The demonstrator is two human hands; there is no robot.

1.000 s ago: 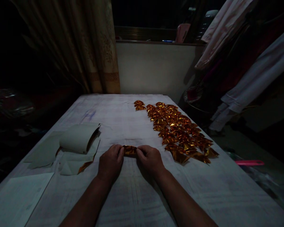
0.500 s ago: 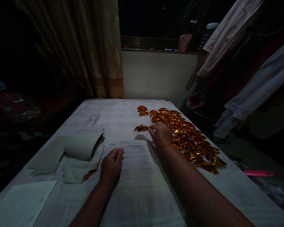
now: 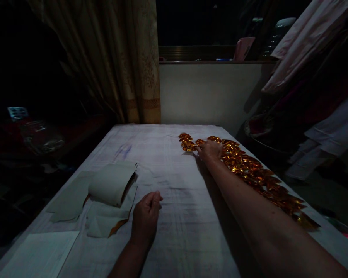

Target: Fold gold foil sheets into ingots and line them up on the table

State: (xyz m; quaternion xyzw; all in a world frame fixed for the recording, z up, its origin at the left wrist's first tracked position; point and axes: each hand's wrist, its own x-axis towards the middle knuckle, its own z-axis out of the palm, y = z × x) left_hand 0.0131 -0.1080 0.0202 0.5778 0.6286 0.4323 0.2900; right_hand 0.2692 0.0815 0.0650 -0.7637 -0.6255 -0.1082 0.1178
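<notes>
My right hand [image 3: 210,151] reaches to the far part of the table and pinches one end of a folded gold foil paper piece [image 3: 188,147]. That piece is just in front of another foil piece [image 3: 185,136]. Beside and behind the hand lies a broad cluster of similar shiny foil pieces [image 3: 246,166]. My left hand [image 3: 147,214] rests near the table's middle with its fingers curled closed, and nothing shows in it. Left of it is a stack of pale paper sheets [image 3: 111,185], curled on top, with gold showing at the lower edges.
The table [image 3: 174,239] wears a pale checked cloth. A white sheet [image 3: 37,253] lies at its near left corner. Behind are a patterned curtain [image 3: 133,77], a wall and a sill with a pink cup [image 3: 243,49]. Clothes [image 3: 330,127] hang at the right.
My right hand has carried the foil piece away from me, up to the small far group of pieces. My left hand stays closed near the paper stack. The view has shifted slightly left.
</notes>
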